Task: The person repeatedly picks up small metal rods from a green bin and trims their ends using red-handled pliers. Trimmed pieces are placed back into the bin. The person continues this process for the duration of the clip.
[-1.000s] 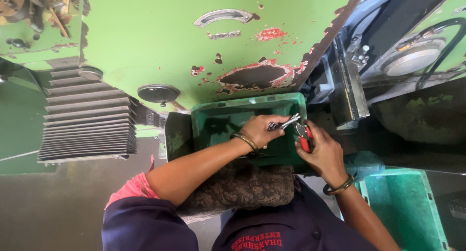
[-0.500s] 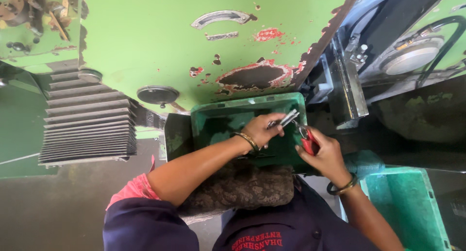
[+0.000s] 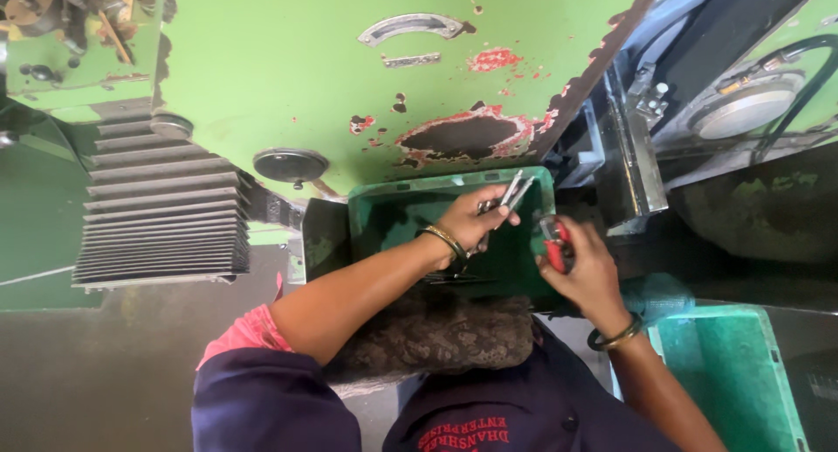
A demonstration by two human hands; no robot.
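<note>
While my left hand (image 3: 467,220) pinches a bundle of thin metal strips (image 3: 511,193) over the green bin (image 3: 384,220) at frame centre, my right hand (image 3: 585,269) closes on a red-handled tool (image 3: 555,242) just beside them. I judge the handling mid-way; neither is set down.

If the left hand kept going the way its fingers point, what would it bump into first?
The left hand points up and to the right, holding thin metal pieces. Going on, it would probably meet the far rim of the green bin, then the green machine. Depth is hard to judge.
</note>
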